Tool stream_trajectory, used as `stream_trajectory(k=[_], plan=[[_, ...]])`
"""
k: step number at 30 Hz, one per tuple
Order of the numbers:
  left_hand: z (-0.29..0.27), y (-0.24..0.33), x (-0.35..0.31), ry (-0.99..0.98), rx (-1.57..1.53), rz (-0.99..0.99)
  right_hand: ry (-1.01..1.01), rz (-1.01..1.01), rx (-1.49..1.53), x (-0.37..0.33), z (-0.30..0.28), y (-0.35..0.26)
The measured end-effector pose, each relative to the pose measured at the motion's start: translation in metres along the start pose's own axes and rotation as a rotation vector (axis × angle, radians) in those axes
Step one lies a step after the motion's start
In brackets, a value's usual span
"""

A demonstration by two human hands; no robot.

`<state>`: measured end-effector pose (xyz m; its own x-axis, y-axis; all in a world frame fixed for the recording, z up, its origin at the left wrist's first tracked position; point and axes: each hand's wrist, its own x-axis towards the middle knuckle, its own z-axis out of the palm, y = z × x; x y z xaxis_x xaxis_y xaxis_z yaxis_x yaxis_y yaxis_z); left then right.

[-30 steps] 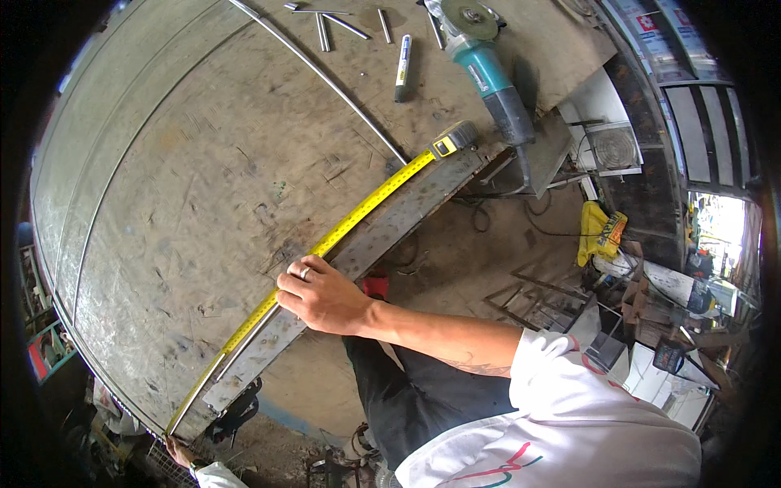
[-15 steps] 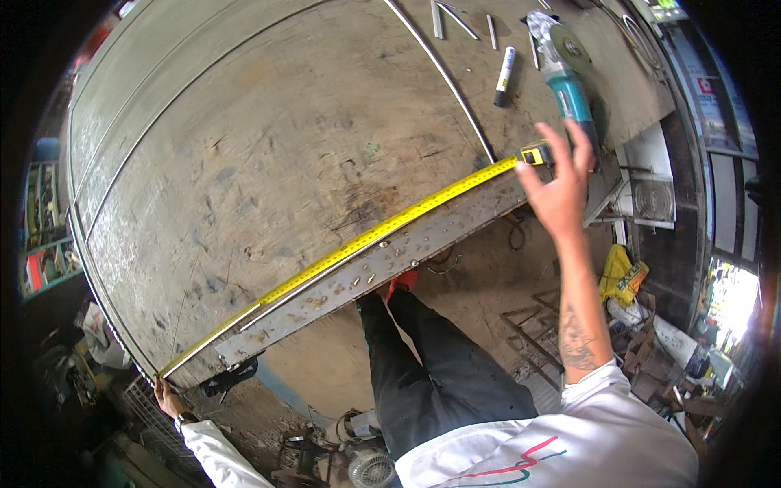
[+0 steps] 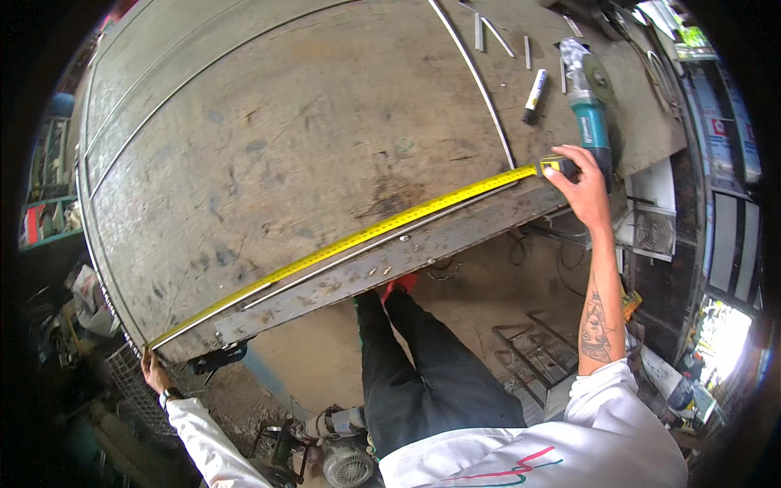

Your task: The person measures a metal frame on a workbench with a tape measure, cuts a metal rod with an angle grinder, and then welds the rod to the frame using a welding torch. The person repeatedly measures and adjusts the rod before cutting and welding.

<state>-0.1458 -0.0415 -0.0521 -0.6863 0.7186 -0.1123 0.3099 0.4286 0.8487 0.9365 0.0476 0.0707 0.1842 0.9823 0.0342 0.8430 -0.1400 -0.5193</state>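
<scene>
A yellow tape measure blade (image 3: pixel 390 221) is drawn out along the near edge of the large worn worktable (image 3: pixel 268 171). My right hand (image 3: pixel 587 191) is closed around the black and yellow tape measure case (image 3: pixel 555 167) at the blade's right end. Over at the table's near left corner, my left hand (image 3: pixel 154 372) pinches the far end of the blade; exactly what the fingertips press is too small to make out. Thin metal rods (image 3: pixel 342 262) lie along the blade's near side, beside a grey metal edge strip (image 3: pixel 325 298) dotted with small bits.
A teal angle grinder (image 3: pixel 592 122) lies just beyond my right hand, with a white marker (image 3: pixel 534 96) to its left. Several short metal pieces (image 3: pixel 496 37) are scattered at the far right. One long rod (image 3: pixel 480 73) crosses the tabletop. A motor (image 3: pixel 350 466) stands on the floor below.
My right hand, fingers spread over the tape case before, has closed around it. My left hand stays at the tape's other end. The whole view has shifted slightly.
</scene>
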Motion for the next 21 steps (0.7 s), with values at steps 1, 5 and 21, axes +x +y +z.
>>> stream_trajectory(k=[1,5,21], plan=[[-0.005,-0.002,-0.001,0.007,-0.034,0.007,-0.003,0.024,0.015,0.001,0.002,-0.004],[0.009,-0.009,-0.003,-0.026,-0.045,0.027,0.062,0.058,0.024,-0.004,-0.001,-0.005],[0.039,0.033,-0.056,0.235,0.160,0.258,0.095,0.063,0.081,-0.018,0.023,0.016]])
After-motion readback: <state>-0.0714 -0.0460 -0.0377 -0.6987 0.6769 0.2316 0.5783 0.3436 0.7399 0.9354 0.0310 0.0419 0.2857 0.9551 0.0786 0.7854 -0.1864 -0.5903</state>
